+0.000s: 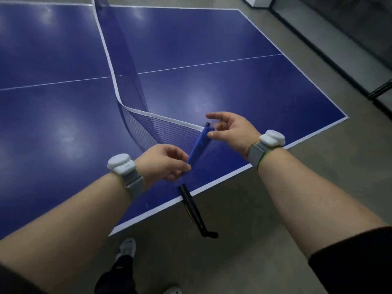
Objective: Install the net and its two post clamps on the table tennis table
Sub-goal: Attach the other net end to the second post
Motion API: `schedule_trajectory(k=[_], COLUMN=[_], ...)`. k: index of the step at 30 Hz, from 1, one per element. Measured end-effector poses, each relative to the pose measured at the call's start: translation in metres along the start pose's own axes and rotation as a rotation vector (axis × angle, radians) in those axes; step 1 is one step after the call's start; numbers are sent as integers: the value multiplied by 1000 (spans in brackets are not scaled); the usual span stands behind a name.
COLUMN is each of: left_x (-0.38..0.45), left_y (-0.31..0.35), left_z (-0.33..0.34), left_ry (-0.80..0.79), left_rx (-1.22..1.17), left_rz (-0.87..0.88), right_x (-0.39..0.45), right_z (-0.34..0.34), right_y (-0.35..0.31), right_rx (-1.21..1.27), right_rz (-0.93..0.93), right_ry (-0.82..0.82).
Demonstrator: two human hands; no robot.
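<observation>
A dark blue net (pixel 135 96) with a white top band runs across the blue table tennis table (pixel 233 81) from the far edge toward me, sagging and twisted near my hands. Its near end is fixed to a blue post (pixel 199 145), tilted over the table's near edge. My left hand (pixel 163 164) grips the post's lower end. My right hand (pixel 231 132) pinches the post's top, with the other fingers spread. Below the post a black clamp (pixel 192 209) sits on the table's near edge and hangs down over the floor.
Grey concrete floor surrounds the table. A dark low barrier (pixel 343 52) runs along the right side. My shoe (pixel 127 248) and dark trouser leg stand close to the table's near edge. Both wrists carry white devices on grey straps.
</observation>
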State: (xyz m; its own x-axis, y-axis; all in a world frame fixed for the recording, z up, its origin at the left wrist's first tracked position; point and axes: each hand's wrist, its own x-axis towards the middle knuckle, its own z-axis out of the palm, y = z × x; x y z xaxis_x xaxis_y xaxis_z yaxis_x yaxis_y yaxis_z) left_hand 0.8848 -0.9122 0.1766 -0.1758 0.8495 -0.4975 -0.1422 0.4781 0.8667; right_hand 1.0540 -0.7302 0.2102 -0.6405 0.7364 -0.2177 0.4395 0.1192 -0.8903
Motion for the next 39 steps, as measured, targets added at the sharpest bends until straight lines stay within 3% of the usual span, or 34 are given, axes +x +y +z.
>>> schedule_trajectory(k=[3, 8, 12, 19, 22, 26, 28, 35, 39], left_x=[-16, -35, -41, -33, -27, -13, -8, 3, 8], left_y=[-12, -32, -51, -85, -106, -134, -144, -159, -168], left_z=[30, 67, 91, 121, 124, 125, 120, 130, 137], left_ry=[100, 294, 392, 388, 262, 174, 141, -95, -119], left_rx=[77, 589, 728, 823, 638, -190, -455, -490, -428], left_rz=[37, 202, 287, 326, 228, -138, -272, -286, -265], right_x=[-17, -42, -67, -98, -111, -131, -138, -159, -168], right_z=[-2, -2, -2, 10, 11, 13, 13, 7, 6], right_y=[-4, -8, -3, 30, 40, 56, 66, 83, 85], right_rx=[-68, -247, -181, -490, -488, -536, -543, -543, -528], right_rz=[-37, -64, -15, -150, -116, -122, -122, -89, -84], right_ry=[-45, -8, -69, 35, -23, -9, 2, 31, 37])
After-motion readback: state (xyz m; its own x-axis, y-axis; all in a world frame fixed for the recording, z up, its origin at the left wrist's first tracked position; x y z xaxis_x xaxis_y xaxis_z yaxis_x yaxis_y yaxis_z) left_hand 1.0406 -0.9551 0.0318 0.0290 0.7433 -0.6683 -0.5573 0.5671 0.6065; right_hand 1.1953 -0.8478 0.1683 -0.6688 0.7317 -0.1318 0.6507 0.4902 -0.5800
